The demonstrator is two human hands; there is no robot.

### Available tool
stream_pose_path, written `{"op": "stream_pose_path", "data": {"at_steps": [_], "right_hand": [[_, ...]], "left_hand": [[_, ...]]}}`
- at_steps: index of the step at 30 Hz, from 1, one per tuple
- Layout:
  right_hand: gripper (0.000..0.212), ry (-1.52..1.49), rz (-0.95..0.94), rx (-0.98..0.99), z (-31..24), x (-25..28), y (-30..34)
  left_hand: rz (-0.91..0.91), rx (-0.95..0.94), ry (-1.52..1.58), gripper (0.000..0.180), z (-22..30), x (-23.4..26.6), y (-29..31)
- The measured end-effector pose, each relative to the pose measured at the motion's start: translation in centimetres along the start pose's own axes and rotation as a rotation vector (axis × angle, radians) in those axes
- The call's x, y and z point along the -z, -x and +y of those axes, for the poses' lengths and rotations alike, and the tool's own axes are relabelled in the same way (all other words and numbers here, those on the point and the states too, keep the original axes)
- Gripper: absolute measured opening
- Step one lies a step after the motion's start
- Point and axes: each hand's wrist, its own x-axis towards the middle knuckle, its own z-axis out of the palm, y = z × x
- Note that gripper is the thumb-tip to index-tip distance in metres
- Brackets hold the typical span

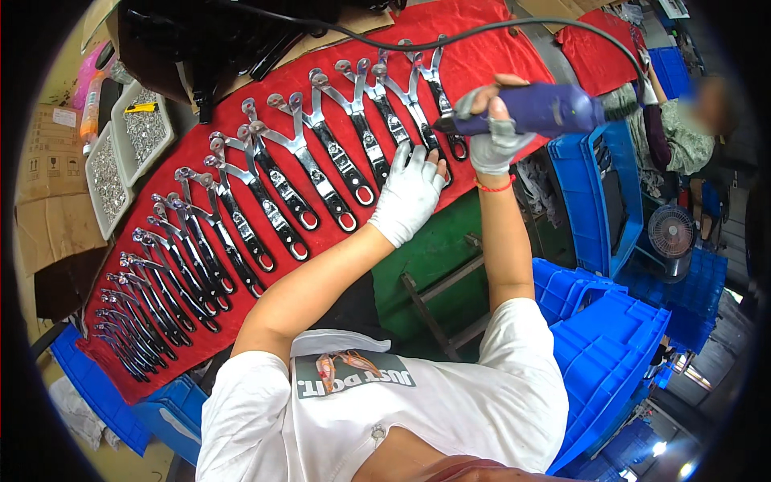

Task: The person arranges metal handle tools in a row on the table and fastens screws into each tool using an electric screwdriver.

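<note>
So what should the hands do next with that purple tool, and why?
Probably lower the purple power tool a little, so its tip meets the plier-like tool at the end of the row. The right hand holds it just above that piece, and the gloved left hand already presses down on the red cloth beside it, steadying things.

Head view, steeply down, close overhead
</note>
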Motion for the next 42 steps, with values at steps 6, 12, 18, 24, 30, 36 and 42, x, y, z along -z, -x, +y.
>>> {"op": "stream_pose_path", "data": {"at_steps": [6, 12, 18, 24, 30, 36, 42], "right_hand": [[0.038, -0.124, -0.021, 0.053, -2.4, 1.4, 0.9], [0.036, -0.078, -0.028, 0.050, -0.5, -0.3, 0.3], [0.034, -0.101, -0.098, -0.023, -0.5, -0.8, -0.2], [0.044, 0.146, -0.171, 0.049, -0.4, -0.2, 0.1], [0.041, -0.092, -0.088, 0.004, -3.1, 1.1, 2.0], [0.039, -0.075, -0.038, -0.005, -4.1, 1.4, 3.8], [0.040, -0.106, -0.049, 0.029, -4.5, 1.9, 3.7]], "left_hand": [[-0.017, -0.014, -0.008, 0.034, 0.0, 0.0, 0.1], [0.013, -0.017, 0.011, 0.035, -0.1, -0.1, 0.4], [0.007, -0.006, 0.035, 0.035, -0.2, 0.0, 0.4], [0.000, -0.019, 0.005, 0.035, -0.2, 0.1, 0.4], [-0.004, -0.025, -0.020, 0.036, -0.1, -0.1, 0.7], [-0.040, -0.034, 0.014, 0.034, -0.2, 0.0, 0.4], [-0.019, -0.039, -0.013, 0.033, 0.0, -0.2, 0.4]]}}
